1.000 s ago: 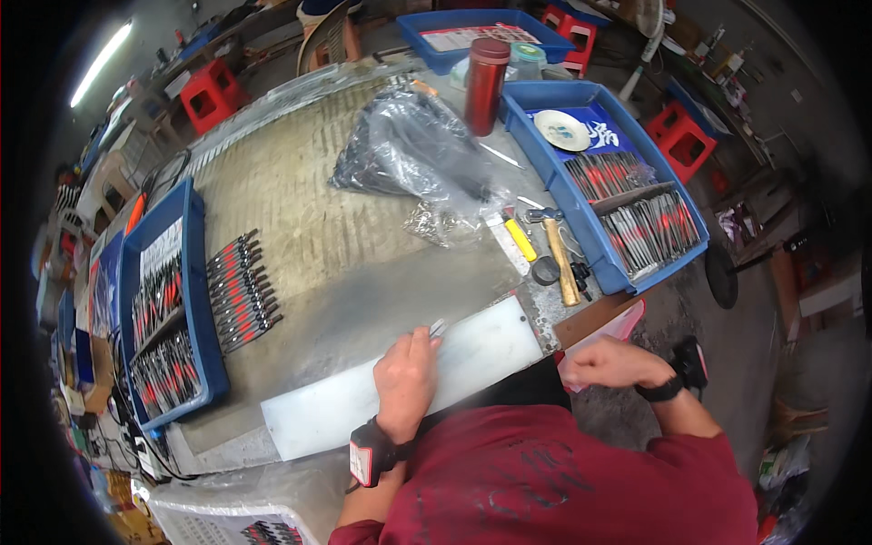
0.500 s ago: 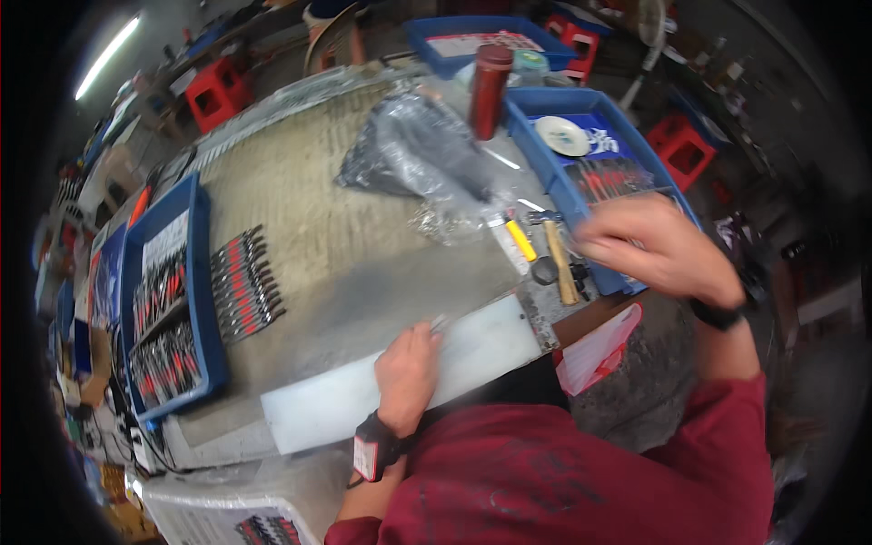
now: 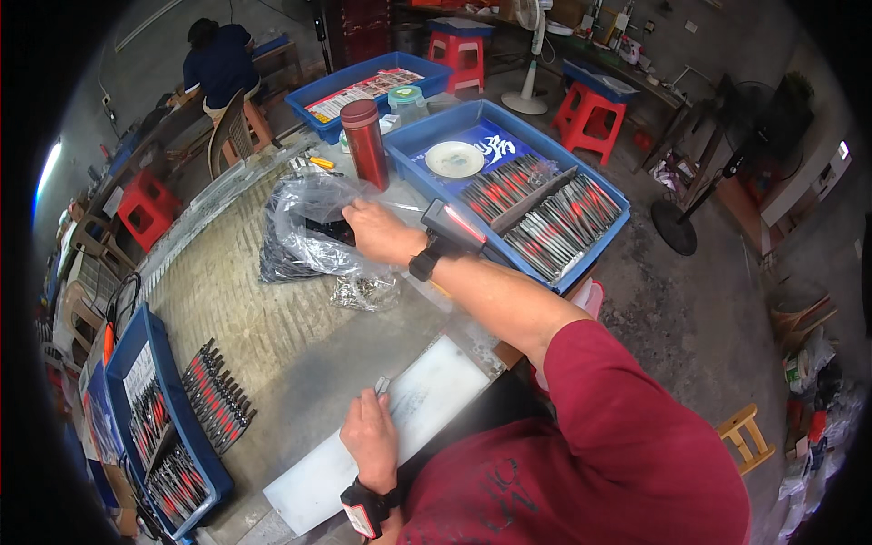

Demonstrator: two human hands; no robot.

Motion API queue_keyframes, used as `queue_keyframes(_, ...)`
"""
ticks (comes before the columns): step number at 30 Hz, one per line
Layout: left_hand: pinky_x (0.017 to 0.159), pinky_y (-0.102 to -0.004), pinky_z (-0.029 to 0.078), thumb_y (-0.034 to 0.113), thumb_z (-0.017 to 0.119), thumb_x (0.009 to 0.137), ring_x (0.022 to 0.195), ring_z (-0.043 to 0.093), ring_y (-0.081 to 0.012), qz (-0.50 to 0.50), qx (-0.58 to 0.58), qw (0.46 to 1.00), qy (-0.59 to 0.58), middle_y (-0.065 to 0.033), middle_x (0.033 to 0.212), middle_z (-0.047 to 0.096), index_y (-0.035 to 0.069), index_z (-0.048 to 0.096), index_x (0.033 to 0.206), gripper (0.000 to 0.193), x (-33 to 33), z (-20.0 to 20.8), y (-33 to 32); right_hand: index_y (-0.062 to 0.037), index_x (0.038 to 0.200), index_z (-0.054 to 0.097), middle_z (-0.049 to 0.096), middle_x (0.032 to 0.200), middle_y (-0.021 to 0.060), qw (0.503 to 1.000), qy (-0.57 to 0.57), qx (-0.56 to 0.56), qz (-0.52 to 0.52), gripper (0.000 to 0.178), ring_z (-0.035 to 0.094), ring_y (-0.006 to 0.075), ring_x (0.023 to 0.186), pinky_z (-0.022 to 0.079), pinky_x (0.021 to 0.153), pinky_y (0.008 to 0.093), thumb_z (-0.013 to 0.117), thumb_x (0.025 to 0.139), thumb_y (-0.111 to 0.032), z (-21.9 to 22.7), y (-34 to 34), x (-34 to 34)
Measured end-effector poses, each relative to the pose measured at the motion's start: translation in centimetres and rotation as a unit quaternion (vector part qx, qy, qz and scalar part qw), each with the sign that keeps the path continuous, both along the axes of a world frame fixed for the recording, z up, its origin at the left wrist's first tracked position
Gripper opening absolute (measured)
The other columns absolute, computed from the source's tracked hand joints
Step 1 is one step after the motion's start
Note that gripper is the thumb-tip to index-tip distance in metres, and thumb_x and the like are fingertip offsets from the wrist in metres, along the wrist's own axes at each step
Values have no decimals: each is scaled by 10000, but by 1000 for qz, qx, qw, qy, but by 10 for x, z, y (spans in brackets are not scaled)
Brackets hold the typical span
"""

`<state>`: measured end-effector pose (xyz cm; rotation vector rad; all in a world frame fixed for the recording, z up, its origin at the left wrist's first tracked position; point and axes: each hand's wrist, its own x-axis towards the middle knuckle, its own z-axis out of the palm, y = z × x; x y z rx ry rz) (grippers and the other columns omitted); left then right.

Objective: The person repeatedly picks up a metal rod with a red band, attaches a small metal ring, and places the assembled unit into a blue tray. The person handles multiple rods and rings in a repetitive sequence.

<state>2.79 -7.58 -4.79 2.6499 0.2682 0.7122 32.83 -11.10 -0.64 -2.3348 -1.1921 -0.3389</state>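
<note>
My left hand (image 3: 371,438) is closed around a small silver metal piece (image 3: 383,385) that sticks out past its fingers. It rests over a long white board (image 3: 436,381) along the near table edge. Stretched forward, my right hand (image 3: 389,234) is at the mouth of a clear plastic bag (image 3: 313,204), its fingers curled. What those fingers hold, if anything, is hidden. Dark pieces (image 3: 329,229) show inside the bag beside them. A smaller clear bag (image 3: 365,292) of small metal parts lies just below that hand.
Blue trays (image 3: 618,222) (image 3: 213,472) of red-and-black tools flank the table. A row of similar tools (image 3: 218,395) lies beside the left tray. A red flask (image 3: 365,145) stands behind the bag. Beyond are red stools (image 3: 589,118), fans (image 3: 677,222) and a seated person (image 3: 218,68).
My right hand has moved left and forward from beside the right tray to the plastic bag. The view has turned to the right. My left hand keeps the metal piece over the board.
</note>
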Motion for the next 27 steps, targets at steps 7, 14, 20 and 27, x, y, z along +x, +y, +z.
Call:
queue_keyframes(7, 505, -396, 436, 74, 659, 799, 590, 552, -307, 1, 1, 1000, 7, -115, 721, 539, 44, 578, 946, 171, 1, 0, 0, 14, 960, 609, 501, 1058, 226, 994, -3, 16, -106, 225, 492, 379, 1048, 473, 845, 477, 544, 748, -25, -15, -4, 5)
queue_keyframes(14, 495, -387, 430, 65, 664, 796, 578, 544, -301, -10, 7, 1000, -8, -117, 695, 531, 37, 576, 935, 167, 2, 3, -1, 22, 829, 632, 600, 941, 234, 994, 49, -5, -93, 126, 622, 402, 816, 523, 702, 478, 556, 752, -45, -21, 1, 12)
queue_keyframes(20, 503, -393, 438, 92, 646, 824, 579, 548, -300, -8, -1, 1000, -14, -108, 693, 538, 48, 576, 931, 135, 3, 1, 1, 29, 899, 583, 608, 904, 252, 998, -38, -16, -44, 286, 602, 410, 855, 496, 741, 468, 696, 763, -196, -28, -12, 13)
queue_keyframes(27, 496, -393, 440, 103, 651, 824, 565, 547, -290, -7, -15, 1000, -13, -97, 676, 528, 59, 572, 912, 126, 2, 0, 0, 16, 803, 656, 647, 854, 222, 988, 129, -85, -9, 276, 619, 394, 835, 479, 745, 476, 634, 775, -257, -4, -23, 9)
